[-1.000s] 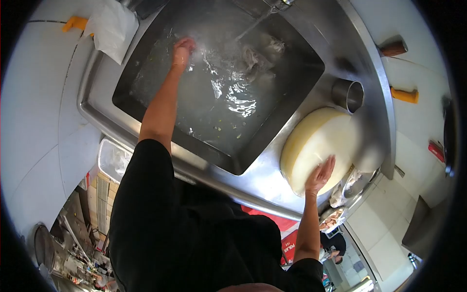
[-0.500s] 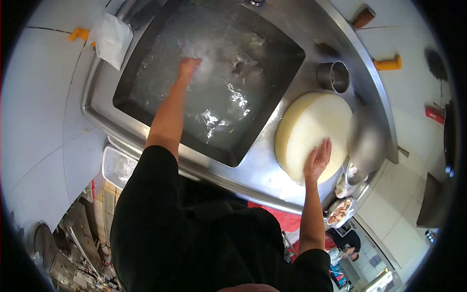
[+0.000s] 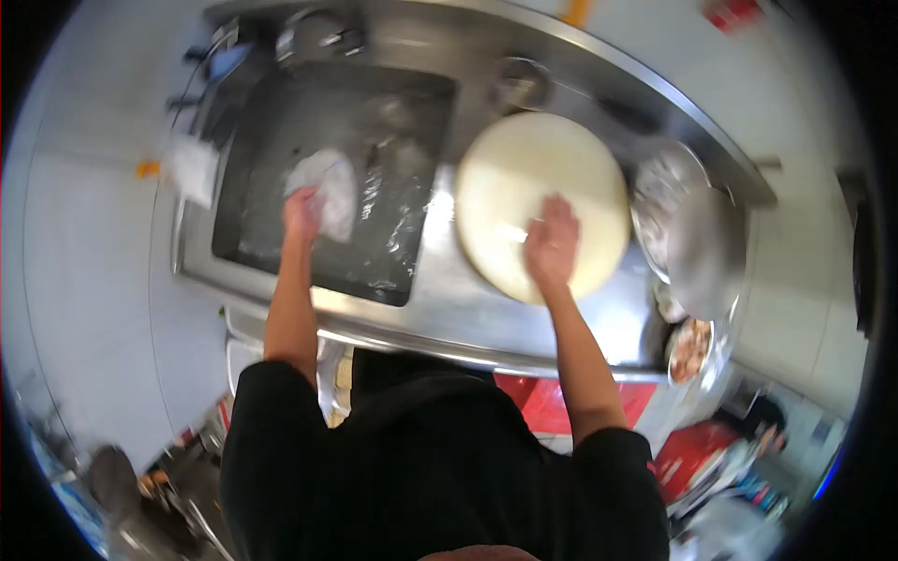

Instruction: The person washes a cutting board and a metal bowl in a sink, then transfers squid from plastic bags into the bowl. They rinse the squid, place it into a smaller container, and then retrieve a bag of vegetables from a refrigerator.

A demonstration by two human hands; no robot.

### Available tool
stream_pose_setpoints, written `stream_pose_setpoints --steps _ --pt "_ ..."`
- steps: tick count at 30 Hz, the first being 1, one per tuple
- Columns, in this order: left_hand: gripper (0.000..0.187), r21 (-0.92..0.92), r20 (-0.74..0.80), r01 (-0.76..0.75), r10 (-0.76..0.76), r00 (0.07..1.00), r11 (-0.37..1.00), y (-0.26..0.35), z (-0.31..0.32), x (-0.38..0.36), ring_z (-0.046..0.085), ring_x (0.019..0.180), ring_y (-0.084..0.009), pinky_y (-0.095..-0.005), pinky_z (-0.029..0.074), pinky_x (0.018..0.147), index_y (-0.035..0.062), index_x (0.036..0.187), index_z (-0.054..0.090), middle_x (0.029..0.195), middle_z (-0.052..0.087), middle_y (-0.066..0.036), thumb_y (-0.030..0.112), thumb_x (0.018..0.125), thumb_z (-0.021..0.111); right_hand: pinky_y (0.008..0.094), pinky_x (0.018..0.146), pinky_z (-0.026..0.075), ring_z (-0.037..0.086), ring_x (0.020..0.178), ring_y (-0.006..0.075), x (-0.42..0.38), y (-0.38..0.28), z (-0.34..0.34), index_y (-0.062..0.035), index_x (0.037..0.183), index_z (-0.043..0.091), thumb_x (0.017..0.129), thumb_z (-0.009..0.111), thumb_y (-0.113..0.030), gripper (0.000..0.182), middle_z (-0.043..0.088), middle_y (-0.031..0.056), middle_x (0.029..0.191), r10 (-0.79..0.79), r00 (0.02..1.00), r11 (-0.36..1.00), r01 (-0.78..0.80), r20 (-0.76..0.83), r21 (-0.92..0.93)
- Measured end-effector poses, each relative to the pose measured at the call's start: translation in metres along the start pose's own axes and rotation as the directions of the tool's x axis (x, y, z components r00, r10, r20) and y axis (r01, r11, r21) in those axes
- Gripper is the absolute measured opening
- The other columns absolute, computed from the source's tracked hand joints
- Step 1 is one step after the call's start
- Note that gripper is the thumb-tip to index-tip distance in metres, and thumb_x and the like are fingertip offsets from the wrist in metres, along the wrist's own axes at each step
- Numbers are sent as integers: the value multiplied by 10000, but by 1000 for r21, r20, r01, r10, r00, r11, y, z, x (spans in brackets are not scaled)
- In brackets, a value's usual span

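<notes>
Stainless steel counter with one sunken sink runs across a tiled kitchen wall, and the view is somewhat blurred. One left hand is down in the sink water, fingers closed around one pale wet cloth that bunches just above the knuckles. One right hand lies flat and spread wide on the lower half of one round, thick, cream-coloured chopping block, which sits on the counter just right of the sink. Beyond the block stands one steel cup near the back edge; to the block's right is one large steel bowl, overlapping a second round steel dish beside it. Below these, at the counter's corner, one small dish holds something reddish that is too blurred to tell. One white bag hangs at the sink's left rim. Compared with half a second ago, the left hand has drawn back toward the near-left of the sink and now grips the cloth, while the right hand has slid from the block's near edge further onto its face.
</notes>
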State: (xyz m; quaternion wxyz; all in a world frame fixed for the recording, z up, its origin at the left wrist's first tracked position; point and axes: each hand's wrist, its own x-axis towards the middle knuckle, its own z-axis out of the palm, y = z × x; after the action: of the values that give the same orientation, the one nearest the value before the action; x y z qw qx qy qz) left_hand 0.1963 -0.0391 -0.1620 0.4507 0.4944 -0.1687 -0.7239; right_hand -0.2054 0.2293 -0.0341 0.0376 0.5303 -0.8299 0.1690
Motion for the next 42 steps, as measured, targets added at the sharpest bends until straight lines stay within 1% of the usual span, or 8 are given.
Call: stream_pose_setpoints --steps 10,13,16,20,28,36,38,42 --pt "265 304 340 -143 34 940 942 40 164 -145 632 969 -243 -386 498 901 -8 1037 629 1035 660 -109 151 828 595 447 1126 262 396 1316 332 -9 19 -20 -63 1236 594 840 652 -288 459 455 164 1401 137 984 877 -176 118 447" --pt "230 535 464 -285 6 886 795 21 263 -214 648 886 -181 -344 523 815 -18 1025 638 984 673 -79 167 889 626 410 1085 328 421 1289 346 13 25 -54 -45 1200 614 826 670 -382 506 507 188 1328 184 933 234 -346 308 909" --pt "216 627 582 -365 -102 806 689 -9 342 -248 648 826 -151 -310 522 777 -26 1011 641 926 675 -58 155 895 637 340 984 434 507 1217 295 45 45 -67 -46 1241 597 858 675 -373 509 542 164 1302 98 994 353 5 -42 936" --pt "186 619 693 -377 -252 675 689 -67 432 -264 642 801 -154 -319 521 719 -34 963 638 912 665 -63 126 869 651 337 965 440 575 1136 255 68 108 -107 -28 1250 592 815 709 -390 578 622 155 1189 -66 992 344 -80 109 935" --pt "356 638 713 -554 -139 687 535 -202 548 -287 634 839 -185 -322 500 729 -60 989 622 967 659 -113 217 791 727 434 829 494 617 987 357 59 204 -167 -60 892 703 675 717 -250 288 664 152 1044 474 859 740 -270 -193 616" --pt "460 665 740 -728 -17 672 165 -242 575 -298 661 837 -308 -378 516 739 -115 1025 585 943 667 -197 163 688 731 430 683 506 643 748 359 87 286 -113 -58 806 693 660 673 -116 158 659 186 778 632 739 665 -361 -235 654" --pt "420 698 701 -679 -24 712 227 -235 573 -316 666 841 -309 -383 518 729 -109 1009 595 940 668 -201 122 679 714 421 697 518 664 775 321 90 309 -107 -100 850 718 697 695 -117 155 677 146 777 579 810 605 -346 -97 717" --pt "364 698 675 -609 -61 735 377 -248 571 -305 663 790 -291 -383 519 709 -103 983 607 913 666 -183 62 668 690 421 693 535 652 783 263 85 340 -110 -85 945 709 798 630 -37 174 670 112 855 503 715 -107 -506 485 856"
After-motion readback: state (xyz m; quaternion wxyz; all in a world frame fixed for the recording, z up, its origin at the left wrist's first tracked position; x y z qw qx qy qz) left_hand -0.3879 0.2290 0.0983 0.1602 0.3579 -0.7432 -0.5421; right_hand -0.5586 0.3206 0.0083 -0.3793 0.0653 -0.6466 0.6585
